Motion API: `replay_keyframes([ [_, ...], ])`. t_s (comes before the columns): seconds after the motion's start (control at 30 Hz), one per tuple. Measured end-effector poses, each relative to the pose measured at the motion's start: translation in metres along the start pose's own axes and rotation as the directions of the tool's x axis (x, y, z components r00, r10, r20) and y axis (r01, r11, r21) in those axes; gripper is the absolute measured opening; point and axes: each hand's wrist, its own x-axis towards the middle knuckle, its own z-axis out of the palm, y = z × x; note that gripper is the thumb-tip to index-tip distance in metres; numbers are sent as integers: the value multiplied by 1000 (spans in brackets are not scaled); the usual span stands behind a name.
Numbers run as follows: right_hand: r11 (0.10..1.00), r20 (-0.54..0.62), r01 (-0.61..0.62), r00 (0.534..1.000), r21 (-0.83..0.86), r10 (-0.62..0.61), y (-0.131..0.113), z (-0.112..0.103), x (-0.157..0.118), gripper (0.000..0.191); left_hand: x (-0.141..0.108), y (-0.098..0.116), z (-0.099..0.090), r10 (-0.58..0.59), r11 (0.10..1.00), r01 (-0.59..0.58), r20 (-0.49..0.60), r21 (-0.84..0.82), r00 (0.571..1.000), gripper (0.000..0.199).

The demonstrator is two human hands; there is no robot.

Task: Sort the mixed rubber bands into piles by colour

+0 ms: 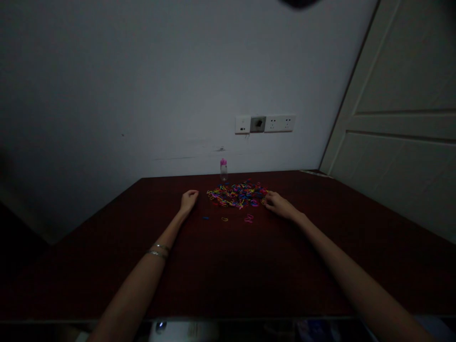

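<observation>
A heap of small, brightly coloured rubber bands [237,194] lies on the dark red table. At the heap's right edge, the fingers of my right hand [280,205] close in a pinch by a yellow rubber band [263,202]. My left hand [188,200] rests on the table just left of the heap, apart from it, with curled fingers; whatever they may hold is hidden. In front of the heap lie a small blue piece [205,218], a single yellow band [224,219] and some pink bands [249,218].
Behind the heap stands a small clear bottle [223,170] with a pink top, close to the wall. Wall sockets [280,123] sit above the table [228,266]. A pale panelled door [399,123] rises at the right. The light is dim.
</observation>
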Motion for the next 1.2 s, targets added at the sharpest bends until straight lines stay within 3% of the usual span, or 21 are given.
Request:
replay_keyframes([
  [0.27,989,-70,73,995,130,-64,-10,-6,2,13,2,-4,0,43,999,-43,4,3,999,28],
  [0.43,958,-53,187,982,217,-180,-60,-11,6,10,3,-4,1,53,999,-53,1,12,999,24],
  [0.57,931,35,278,955,238,-294,-105,-5,8,8,4,-6,2,57,998,-57,-3,4,998,22],
  [0.73,908,104,342,921,244,-375,-133,11,9,9,6,-9,3,65,998,-66,17,4,998,21],
  [0.93,892,60,337,927,300,-370,-131,14,5,15,8,-13,3,80,996,-81,36,39,996,25],
  [1.2,920,-132,271,961,282,-243,-91,-11,11,15,0,-3,3,180,959,-195,91,207,979,25],
])
